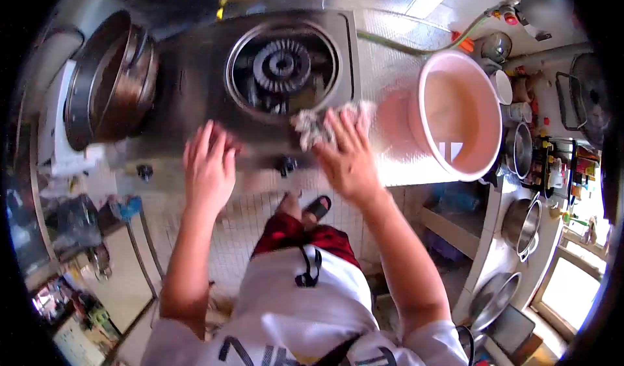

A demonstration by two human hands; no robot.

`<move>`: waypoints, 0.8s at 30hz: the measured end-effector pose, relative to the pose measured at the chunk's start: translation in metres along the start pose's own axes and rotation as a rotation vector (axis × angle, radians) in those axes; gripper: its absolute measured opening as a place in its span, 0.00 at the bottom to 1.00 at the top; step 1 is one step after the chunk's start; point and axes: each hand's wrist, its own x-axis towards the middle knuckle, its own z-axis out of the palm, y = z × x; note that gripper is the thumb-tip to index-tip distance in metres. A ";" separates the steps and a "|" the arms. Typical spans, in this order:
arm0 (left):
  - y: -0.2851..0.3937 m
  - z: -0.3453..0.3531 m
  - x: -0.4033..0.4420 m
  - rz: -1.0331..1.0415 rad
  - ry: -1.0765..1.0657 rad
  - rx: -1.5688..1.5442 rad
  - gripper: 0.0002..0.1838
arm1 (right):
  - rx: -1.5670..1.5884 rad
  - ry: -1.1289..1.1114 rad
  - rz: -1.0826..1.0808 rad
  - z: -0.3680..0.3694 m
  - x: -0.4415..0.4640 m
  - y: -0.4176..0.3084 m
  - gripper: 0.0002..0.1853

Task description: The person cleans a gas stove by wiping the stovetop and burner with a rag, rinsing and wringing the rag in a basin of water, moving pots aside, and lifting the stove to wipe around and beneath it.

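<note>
My right hand (351,161) presses a crumpled, patterned cloth (315,129) onto the metal top of the gas stove (195,86), at the front right corner near the burner. Its fingers lie over the cloth and cover part of it. My left hand (211,168) is at the stove's front edge, left of the burner (282,65). Its fingers are apart and it holds nothing; whether the fingertips touch the metal I cannot tell. A round metal ring surrounds the burner. Below the cloth, a black knob (286,165) sits on the stove's front.
To the right, a pink bucket (426,125) of cloudy water stands on the metal counter (393,161). A green hose (416,49) runs behind it. Dark pans (97,86) stand tilted at the left. Metal pots (520,226) hang along the right wall.
</note>
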 end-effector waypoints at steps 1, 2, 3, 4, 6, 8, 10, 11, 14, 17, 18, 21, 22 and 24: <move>0.018 -0.007 0.001 0.043 0.021 -0.119 0.23 | -0.068 0.071 -0.077 0.007 -0.005 0.012 0.20; 0.045 -0.013 -0.008 0.054 -0.036 -0.177 0.22 | 0.019 -0.002 0.139 -0.012 -0.005 0.001 0.19; 0.064 -0.017 0.010 0.095 -0.007 -0.211 0.22 | -0.032 0.006 0.192 -0.019 0.011 0.005 0.18; 0.081 -0.025 0.015 0.162 0.028 -0.224 0.22 | -0.035 0.039 0.196 -0.012 0.018 0.012 0.18; 0.116 -0.023 0.018 0.289 0.100 -0.264 0.21 | -0.043 0.080 0.196 0.001 0.020 0.021 0.18; 0.146 -0.030 0.018 0.363 0.109 -0.305 0.21 | 0.023 0.173 0.162 0.006 0.013 0.016 0.22; 0.160 -0.022 0.027 0.372 0.093 -0.312 0.22 | 0.202 0.259 0.055 0.002 0.014 0.019 0.27; 0.165 -0.016 0.031 0.367 0.096 -0.289 0.22 | 0.322 0.342 0.032 0.000 0.013 0.019 0.28; 0.175 0.006 0.037 0.338 0.041 -0.331 0.22 | 0.492 0.390 0.235 0.000 -0.001 0.009 0.30; 0.185 0.030 0.039 0.366 0.020 -0.397 0.23 | 0.192 0.427 0.138 0.017 -0.018 0.012 0.29; 0.185 0.044 0.044 0.394 0.011 -0.449 0.26 | 0.275 0.444 0.154 0.019 -0.019 0.012 0.28; 0.197 0.051 0.039 0.339 -0.002 -0.377 0.27 | 0.446 0.391 0.152 0.001 -0.029 0.015 0.26; 0.197 0.057 0.040 0.386 0.028 -0.357 0.26 | 0.599 0.347 0.222 -0.001 -0.032 0.022 0.25; 0.195 0.059 0.034 0.367 0.026 -0.272 0.27 | 0.483 0.401 0.252 0.002 -0.040 0.025 0.23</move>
